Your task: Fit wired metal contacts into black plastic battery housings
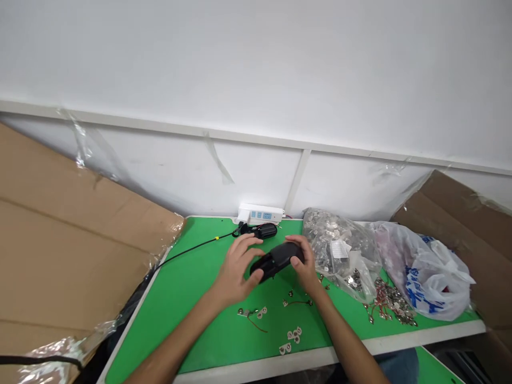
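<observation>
A black plastic housing (282,255), rounded at the ends with an open hollow toward its left side, is held tilted above the green table. My right hand (304,264) grips its right end, thumb on the near side and fingers over the far edge. Around the left end curve the fingers and thumb of my left hand (238,269), touching its edges. Small metal battery contacts (295,335), some in pairs, lie on the table below my hands. Another contact with a thin wire (298,303) rests near my right wrist.
A white power strip (262,214) stands against the wall, with a black device (266,231) and cable before it. On the right are a clear bag of metal parts (326,234), a white plastic bag (436,282) and loose wired contacts (394,304). Cardboard (80,240) flanks the table (216,341).
</observation>
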{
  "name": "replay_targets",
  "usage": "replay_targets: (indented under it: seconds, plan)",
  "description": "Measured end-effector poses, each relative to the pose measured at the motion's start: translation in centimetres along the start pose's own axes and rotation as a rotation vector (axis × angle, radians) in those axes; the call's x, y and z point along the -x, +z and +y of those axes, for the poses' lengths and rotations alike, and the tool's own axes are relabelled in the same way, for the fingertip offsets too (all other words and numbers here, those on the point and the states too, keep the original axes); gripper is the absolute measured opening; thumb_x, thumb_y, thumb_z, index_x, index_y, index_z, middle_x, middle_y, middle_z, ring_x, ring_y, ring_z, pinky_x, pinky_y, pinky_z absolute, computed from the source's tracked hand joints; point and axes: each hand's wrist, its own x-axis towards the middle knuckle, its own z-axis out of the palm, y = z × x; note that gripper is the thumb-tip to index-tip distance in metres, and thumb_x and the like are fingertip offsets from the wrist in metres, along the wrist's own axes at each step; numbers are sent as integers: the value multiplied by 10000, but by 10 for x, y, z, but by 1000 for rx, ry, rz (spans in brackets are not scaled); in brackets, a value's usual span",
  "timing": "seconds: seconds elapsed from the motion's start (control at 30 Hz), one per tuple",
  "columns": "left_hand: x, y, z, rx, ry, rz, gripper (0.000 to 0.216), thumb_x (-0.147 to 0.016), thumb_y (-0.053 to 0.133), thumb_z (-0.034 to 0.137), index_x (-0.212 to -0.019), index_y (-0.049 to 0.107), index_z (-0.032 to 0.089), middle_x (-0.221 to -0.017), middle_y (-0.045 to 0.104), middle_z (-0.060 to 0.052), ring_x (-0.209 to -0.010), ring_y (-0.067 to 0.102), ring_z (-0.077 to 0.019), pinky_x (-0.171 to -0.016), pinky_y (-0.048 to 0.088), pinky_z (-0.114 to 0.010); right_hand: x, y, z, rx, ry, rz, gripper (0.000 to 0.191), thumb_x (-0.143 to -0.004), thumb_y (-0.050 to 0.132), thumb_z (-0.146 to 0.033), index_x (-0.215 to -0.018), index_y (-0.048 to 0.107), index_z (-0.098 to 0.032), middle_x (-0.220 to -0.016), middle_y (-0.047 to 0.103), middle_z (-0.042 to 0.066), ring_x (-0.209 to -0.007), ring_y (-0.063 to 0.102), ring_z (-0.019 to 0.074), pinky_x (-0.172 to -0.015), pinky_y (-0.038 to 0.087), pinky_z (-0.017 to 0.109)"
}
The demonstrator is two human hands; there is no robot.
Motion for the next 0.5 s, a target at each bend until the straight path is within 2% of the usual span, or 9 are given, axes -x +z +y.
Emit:
replay_targets:
  seconds: [0.07, 0.13, 0.2, 0.23, 0.3, 0.37, 0.5]
  plan:
    - [-6, -7, 19, -79, 111, 17, 557, -1017, 440, 689, -1148, 684, 206, -1415, 621, -177, -1460, 441, -388, -1188, 360, -597, -3, 7, -7, -208, 110, 11, 489, -901, 622, -655, -1148, 689, -239, -1008, 687, 67, -909, 663, 256, -805, 544, 378]
    - [-14, -12, 43, -127, 197, 73, 621, -980, 462, 756, -1208, 657, 212, -1455, 607, -192, -1468, 440, -413, -1165, 375, -608, -7, 15, -21, -471, 233, 23, 483, -929, 535, -668, -1126, 667, -248, -887, 689, 47, -770, 658, 238, -697, 538, 355]
    - [-20, -16, 70, -145, 273, 104, 668, -946, 518, 778, -1302, 618, 222, -1470, 614, -192, -1463, 460, -417, -1154, 393, -596, -8, 24, -40, -627, 327, 71, 492, -958, 466, -671, -1124, 663, -252, -868, 709, 50, -741, 676, 243, -695, 558, 376]
    - [-22, -18, 83, -157, 296, 121, 646, -927, 596, 743, -1314, 606, 226, -1445, 641, -186, -1436, 499, -407, -1136, 416, -574, -7, 28, -49, -668, 365, 99, 503, -967, 451, -674, -1116, 676, -249, -881, 723, 58, -765, 692, 252, -722, 572, 393]
    - [-23, -19, 105, -203, 279, 135, 511, -943, 717, 500, -1360, 575, 243, -1388, 696, -155, -1356, 595, -351, -1096, 465, -508, -1, 35, -66, -763, 449, 148, 518, -969, 455, -684, -1084, 710, -249, -894, 744, 67, -815, 711, 264, -769, 589, 413]
    - [-19, -18, 121, -203, 229, 172, 472, -955, 705, 297, -1398, 550, 256, -1351, 724, -133, -1285, 658, -306, -1069, 499, -468, 9, 42, -80, -896, 563, 165, 497, -959, 500, -679, -1047, 743, -255, -876, 751, 61, -822, 714, 260, -778, 595, 411]
    - [-2, -16, 135, -165, 102, 247, 502, -979, 649, 225, -1461, 522, 288, -1296, 749, -115, -1195, 715, -286, -1009, 554, -446, 38, 53, -96, -1066, 726, 202, 494, -978, 529, -666, -1009, 784, -244, -925, 774, 67, -845, 719, 260, -791, 610, 424]
